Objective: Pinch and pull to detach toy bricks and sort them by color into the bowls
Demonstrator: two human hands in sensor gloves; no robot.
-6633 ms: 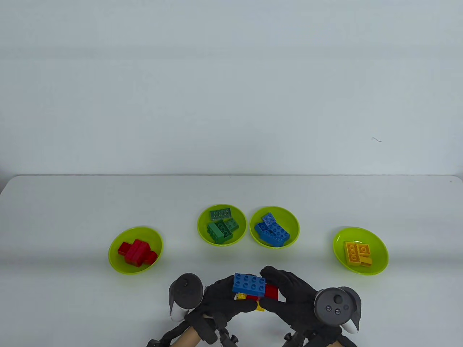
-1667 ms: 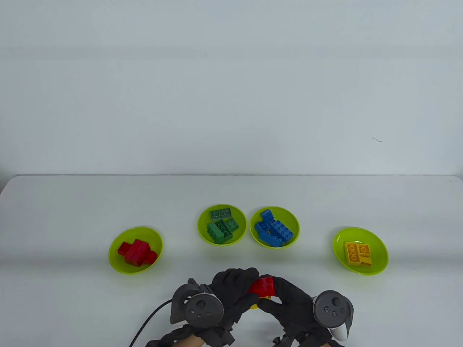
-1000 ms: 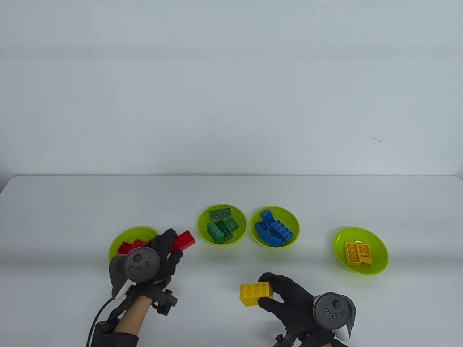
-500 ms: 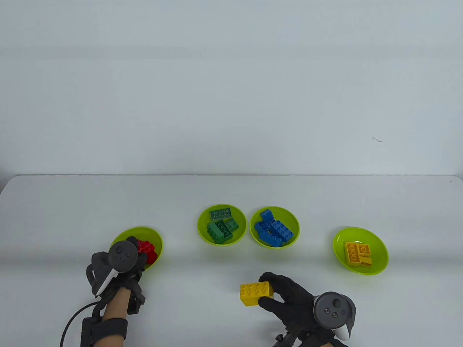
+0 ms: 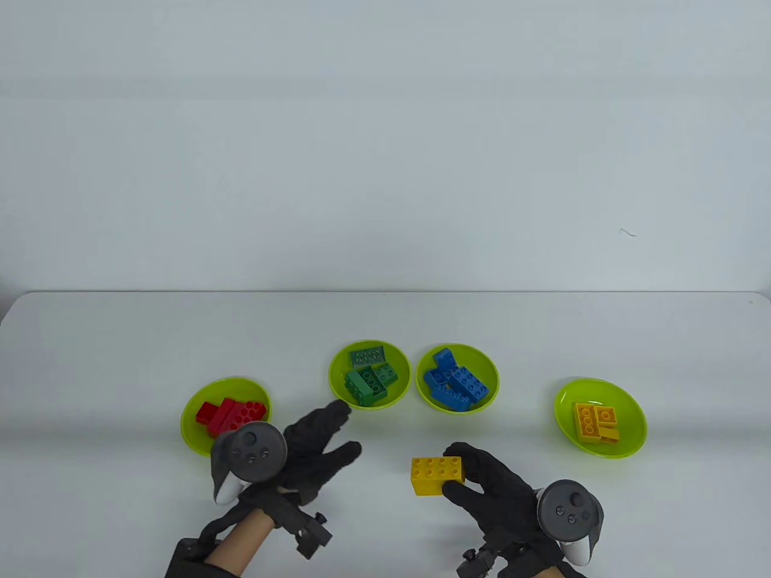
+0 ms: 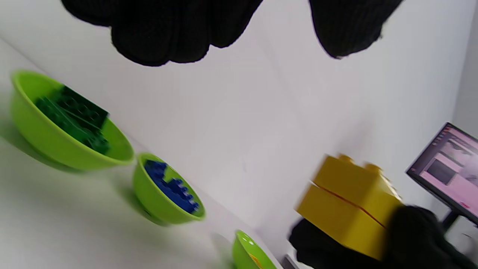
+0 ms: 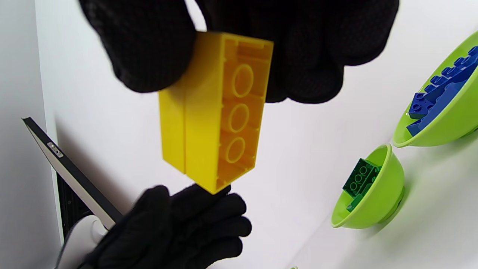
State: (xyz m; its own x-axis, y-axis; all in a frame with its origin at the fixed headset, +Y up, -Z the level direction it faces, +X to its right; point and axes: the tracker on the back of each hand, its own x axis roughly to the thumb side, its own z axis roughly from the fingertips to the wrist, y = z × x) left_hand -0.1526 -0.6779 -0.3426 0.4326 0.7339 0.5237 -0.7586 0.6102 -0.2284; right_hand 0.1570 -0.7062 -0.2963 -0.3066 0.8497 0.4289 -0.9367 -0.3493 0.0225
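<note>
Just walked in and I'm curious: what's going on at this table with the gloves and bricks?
A person in sensor gloves is sorting toy bricks by colour into four green bowls. The right hand grips two yellow bricks stuck together, with a seam visible in the wrist views. The left hand is open and holds nothing. The red bowl, green bowl, blue bowl and yellow bowl already hold bricks.

four lime-green bowls (image 5: 626, 448) on a pale grey-white table (image 5: 120, 337). red bricks (image 5: 232, 415) in the bowl at 9 o'clock, dark green bricks (image 5: 368, 380) and blue bricks (image 5: 455, 385) in the middle pair, orange-yellow bricks (image 5: 596, 421) at 3 o'clock. yellow stacked bricks (image 5: 438, 474) at 6 o'clock. black gloves on left hand (image 5: 313, 448) and right hand (image 5: 494, 481); dark grey trackers (image 5: 256, 451), white tipped.
</note>
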